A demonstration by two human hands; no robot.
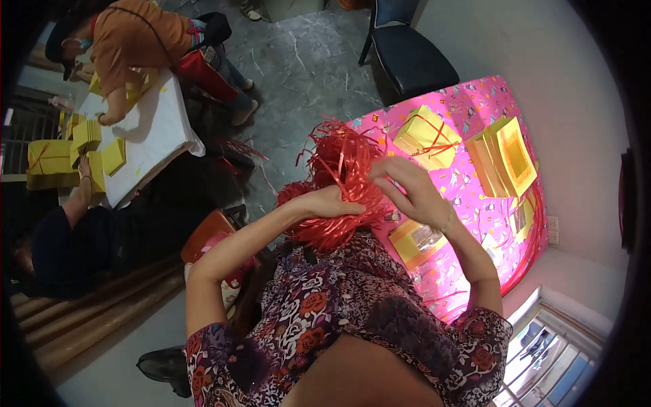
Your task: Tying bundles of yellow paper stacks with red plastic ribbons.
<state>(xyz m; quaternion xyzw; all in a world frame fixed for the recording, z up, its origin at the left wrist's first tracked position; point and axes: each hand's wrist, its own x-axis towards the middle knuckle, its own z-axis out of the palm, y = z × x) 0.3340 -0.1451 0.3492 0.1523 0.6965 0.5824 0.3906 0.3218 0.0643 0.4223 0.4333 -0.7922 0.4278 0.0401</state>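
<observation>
A thick bundle of shiny red plastic ribbon strands (339,152) lies over my lap, its loops spilling upward and toward the left. My left hand (329,202) is closed around the middle of the bundle, thumb on top. At the bundle's right edge is my right hand (410,193), with bent fingers and the thumb drawn near the fingertips. What sits between those tips is too small to make out. Just beyond the right hand, on the pink patterned tablecloth (468,105), stands a yellow paper stack (426,139) tied with red ribbon.
Another yellow paper stack (502,159) stands at the right, and a flat yellow packet (415,243) lies near my right forearm. A black chair (413,61) is beyond the table. Left, a person in orange (139,34) leans over a white table (159,112); another person's arm (80,193) reaches yellow stacks.
</observation>
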